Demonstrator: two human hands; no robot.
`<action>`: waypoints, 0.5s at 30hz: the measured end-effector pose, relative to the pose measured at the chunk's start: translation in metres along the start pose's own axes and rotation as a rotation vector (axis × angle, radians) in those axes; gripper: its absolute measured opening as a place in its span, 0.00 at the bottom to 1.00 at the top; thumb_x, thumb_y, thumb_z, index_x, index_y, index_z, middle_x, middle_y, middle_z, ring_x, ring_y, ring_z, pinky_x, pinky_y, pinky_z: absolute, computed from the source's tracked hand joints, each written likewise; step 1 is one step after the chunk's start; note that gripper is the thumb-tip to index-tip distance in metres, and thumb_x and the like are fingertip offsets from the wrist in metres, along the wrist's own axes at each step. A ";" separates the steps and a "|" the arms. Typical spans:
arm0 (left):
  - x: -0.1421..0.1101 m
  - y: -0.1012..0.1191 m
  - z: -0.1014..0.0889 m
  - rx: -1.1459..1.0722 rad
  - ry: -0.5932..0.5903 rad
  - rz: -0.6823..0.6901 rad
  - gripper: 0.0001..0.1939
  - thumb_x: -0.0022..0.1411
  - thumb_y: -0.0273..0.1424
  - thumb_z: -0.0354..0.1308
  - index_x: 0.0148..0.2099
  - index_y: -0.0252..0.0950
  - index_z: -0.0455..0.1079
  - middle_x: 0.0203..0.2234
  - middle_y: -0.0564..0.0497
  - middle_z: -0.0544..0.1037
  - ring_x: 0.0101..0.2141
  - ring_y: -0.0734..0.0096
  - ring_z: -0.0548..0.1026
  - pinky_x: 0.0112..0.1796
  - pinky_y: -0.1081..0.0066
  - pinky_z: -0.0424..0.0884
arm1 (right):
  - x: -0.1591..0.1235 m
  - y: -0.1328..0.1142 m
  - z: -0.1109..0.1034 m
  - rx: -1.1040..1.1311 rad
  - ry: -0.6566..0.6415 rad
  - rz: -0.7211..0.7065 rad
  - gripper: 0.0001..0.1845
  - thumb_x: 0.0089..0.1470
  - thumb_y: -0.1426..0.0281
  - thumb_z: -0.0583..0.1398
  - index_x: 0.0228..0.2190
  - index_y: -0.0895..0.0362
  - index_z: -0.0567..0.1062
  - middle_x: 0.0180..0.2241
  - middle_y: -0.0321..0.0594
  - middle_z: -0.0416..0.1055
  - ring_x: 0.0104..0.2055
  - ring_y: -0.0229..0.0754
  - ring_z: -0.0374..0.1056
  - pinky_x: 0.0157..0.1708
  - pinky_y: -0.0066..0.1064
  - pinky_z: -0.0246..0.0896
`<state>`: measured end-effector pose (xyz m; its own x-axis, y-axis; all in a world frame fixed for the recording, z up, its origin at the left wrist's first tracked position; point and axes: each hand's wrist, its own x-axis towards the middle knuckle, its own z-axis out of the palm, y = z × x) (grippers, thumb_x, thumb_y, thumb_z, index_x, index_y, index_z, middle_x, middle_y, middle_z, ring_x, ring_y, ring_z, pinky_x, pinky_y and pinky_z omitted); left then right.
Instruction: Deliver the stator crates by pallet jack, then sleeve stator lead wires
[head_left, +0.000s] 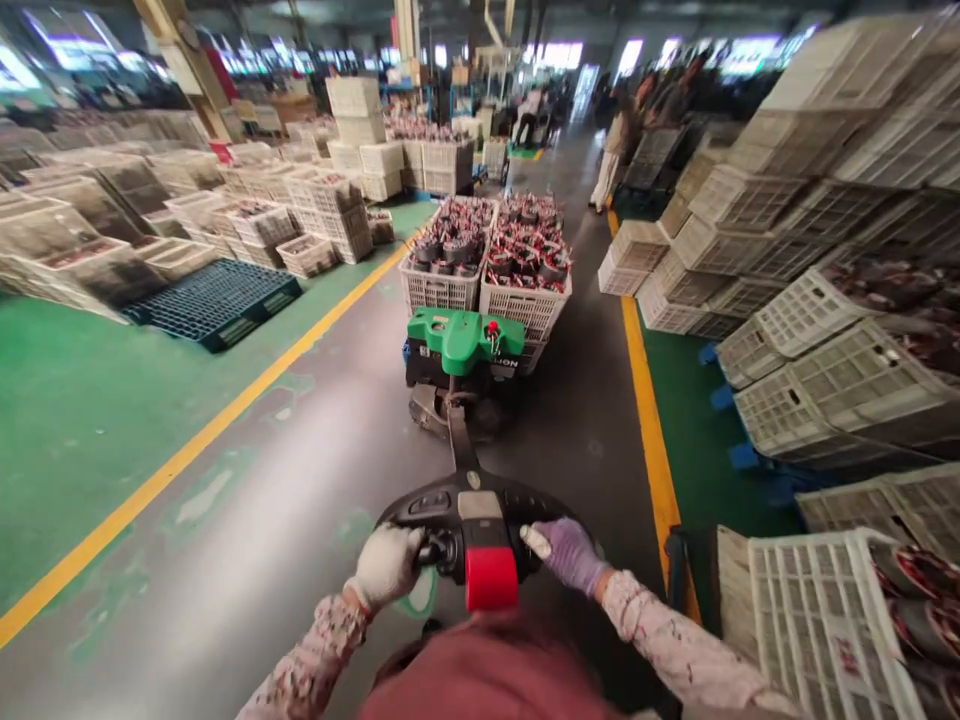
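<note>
Gripping the tiller of a green pallet truck, the left hand is clenched on its grip, the right hand rests at the opposite grip with closure unclear, and two filled crates already stand loaded at frame centre.

Daylight pours through bright windows far beyond the green pallet truck, burning out to white, while a long streak of glare runs across the grey floor left of it. Shadows stay soft, and the roof is dim. Right of the truck, stacked plastic crates blur and bend with wide-angle distortion toward the frame edge.
</note>
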<state>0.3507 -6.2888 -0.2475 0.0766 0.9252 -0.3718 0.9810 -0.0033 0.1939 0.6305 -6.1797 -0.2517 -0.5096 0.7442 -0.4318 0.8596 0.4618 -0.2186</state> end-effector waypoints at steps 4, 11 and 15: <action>0.010 -0.007 -0.026 0.054 0.041 0.025 0.14 0.59 0.30 0.54 0.47 0.37 0.75 0.39 0.42 0.82 0.42 0.53 0.80 0.47 0.59 0.71 | 0.009 -0.009 -0.030 -0.024 0.016 0.075 0.29 0.69 0.55 0.46 0.34 0.54 0.82 0.36 0.46 0.80 0.40 0.47 0.75 0.35 0.32 0.55; 0.023 -0.003 -0.038 0.084 0.079 -0.004 0.15 0.59 0.31 0.53 0.47 0.36 0.75 0.38 0.40 0.82 0.42 0.52 0.80 0.44 0.60 0.72 | 0.011 0.000 -0.049 0.052 0.026 -0.006 0.28 0.69 0.59 0.45 0.41 0.56 0.82 0.40 0.49 0.79 0.45 0.50 0.74 0.43 0.33 0.60; 0.025 -0.009 -0.039 0.058 0.061 -0.021 0.17 0.58 0.32 0.53 0.49 0.37 0.75 0.39 0.40 0.82 0.43 0.50 0.80 0.46 0.59 0.72 | 0.002 0.011 -0.053 0.059 -0.008 -0.117 0.26 0.62 0.60 0.57 0.58 0.58 0.72 0.55 0.51 0.72 0.57 0.55 0.67 0.56 0.39 0.58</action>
<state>0.3365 -6.2508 -0.2236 0.0464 0.9468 -0.3185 0.9911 -0.0040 0.1327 0.6370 -6.1476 -0.2088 -0.6062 0.6832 -0.4071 0.7953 0.5159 -0.3185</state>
